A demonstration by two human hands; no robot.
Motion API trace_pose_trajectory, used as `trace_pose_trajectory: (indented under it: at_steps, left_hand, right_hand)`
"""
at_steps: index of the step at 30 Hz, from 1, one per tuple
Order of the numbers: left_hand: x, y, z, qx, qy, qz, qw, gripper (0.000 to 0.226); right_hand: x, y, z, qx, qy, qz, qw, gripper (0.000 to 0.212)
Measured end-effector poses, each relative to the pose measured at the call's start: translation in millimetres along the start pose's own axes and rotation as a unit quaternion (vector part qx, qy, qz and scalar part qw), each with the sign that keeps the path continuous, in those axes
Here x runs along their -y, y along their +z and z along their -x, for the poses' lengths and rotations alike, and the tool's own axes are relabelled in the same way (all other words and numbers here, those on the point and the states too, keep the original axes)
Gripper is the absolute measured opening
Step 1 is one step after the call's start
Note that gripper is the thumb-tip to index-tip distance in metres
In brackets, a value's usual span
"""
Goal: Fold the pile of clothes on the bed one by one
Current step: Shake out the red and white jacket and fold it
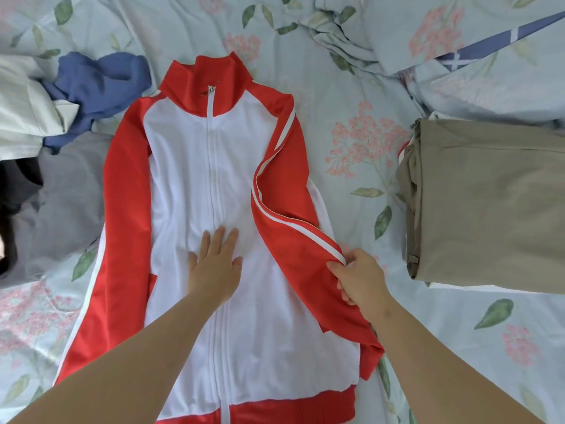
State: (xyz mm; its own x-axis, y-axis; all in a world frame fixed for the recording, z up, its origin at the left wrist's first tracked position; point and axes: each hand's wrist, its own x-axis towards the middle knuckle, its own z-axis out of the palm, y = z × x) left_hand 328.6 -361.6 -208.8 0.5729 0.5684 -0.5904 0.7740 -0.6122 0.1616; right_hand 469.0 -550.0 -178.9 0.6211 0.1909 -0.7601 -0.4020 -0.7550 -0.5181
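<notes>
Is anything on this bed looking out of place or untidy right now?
The red and white jacket lies flat, but one sleeve is twisted across its front, pinched by the right hand. The left hand presses flat on the jacket. Unfolded clothes lie crumpled at the left.

Single head-worn wide-angle view, aimed steeply down onto the bed [351,71], close in; jacket [189,166] fills frame centre.

White-and-red zip-front track jacket [183,166]: white body and zip; red stand collar, sleeves and hem band; a white stripe along each red sleeve. Pale blue bed sheet [360,87]: printed with pink flower clusters and green leaves. Folded khaki cloth [495,215]: plain. Crumpled blue garment [101,84], grey garment [70,194], off-white garment [24,114]: all plain.
</notes>
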Motion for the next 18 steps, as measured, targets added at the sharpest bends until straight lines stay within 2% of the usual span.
trace_pose_trajectory:
  at_steps: [3, 8, 11, 13, 18]
  left_hand:
    - [-6, -6, -1, -0.003, -0.009, 0.016, 1.000, 0.056]
    - [-34, -25, 2, -0.036, 0.053, -0.009, 0.998, 0.056]
    - [-58, -44, 6, -0.057, 0.075, 0.019, 0.995, 0.056]
    - [-72, -56, 8, -0.068, 0.097, 0.001, 0.993, 0.056]
    - [-100, -85, 10, -0.090, 0.123, 0.019, 0.988, 0.057]
  right_hand:
    - [9, -7, 11, -0.067, -0.031, -0.046, 0.996, 0.016]
    - [45, -39, 35, -0.172, -0.124, -0.099, 0.972, 0.019]
    - [72, -68, 47, -0.256, -0.178, -0.110, 0.944, 0.022]
    - [91, -91, 55, -0.303, -0.209, -0.118, 0.922, 0.024]
    - [141, -173, 56, -0.425, -0.215, -0.136, 0.869, 0.014]
